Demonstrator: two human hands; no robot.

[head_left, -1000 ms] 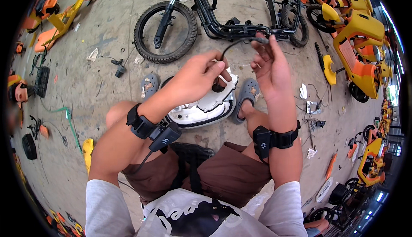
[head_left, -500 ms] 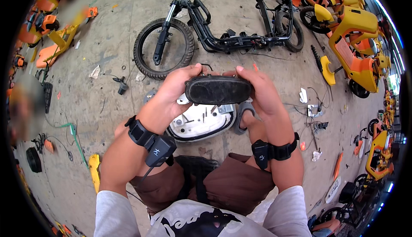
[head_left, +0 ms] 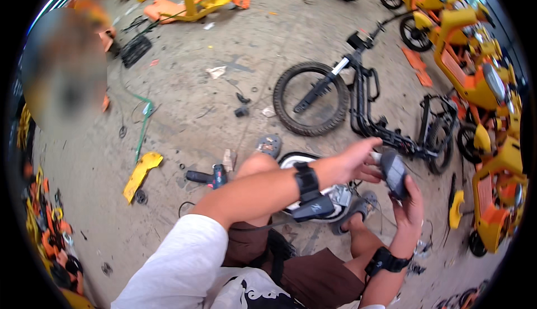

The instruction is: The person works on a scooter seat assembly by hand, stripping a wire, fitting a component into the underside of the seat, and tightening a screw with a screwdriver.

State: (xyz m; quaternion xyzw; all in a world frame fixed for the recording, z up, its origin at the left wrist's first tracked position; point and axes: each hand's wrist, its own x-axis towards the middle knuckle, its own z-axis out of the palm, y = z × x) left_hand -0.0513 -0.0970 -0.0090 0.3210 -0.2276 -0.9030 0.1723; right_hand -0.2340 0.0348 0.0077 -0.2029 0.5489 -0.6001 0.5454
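Observation:
A black oval part with a smooth glossy face, much like a scooter lamp, is held up and tilted in front of me on the right. My right hand grips its lower end, thumb and fingers around the edge. At the upper left edge of the part is my left hand, its thumb and fingers apart; whether they touch the part is unclear. Below my left forearm lies a white tray-like shell with a dark rim and small metal pieces in it, partly hidden by the arm.
Ahead to the right, a stripped black scooter frame lies on the floor with its front wheel. A cordless driver and a yellow panel are on my left. Yellow scooters line the right side. A blurred person is at far left.
My view has swung left, so the scene sits farther right. The black part has tilted from level. My left hand has loosened from its end; my right hand still holds it.

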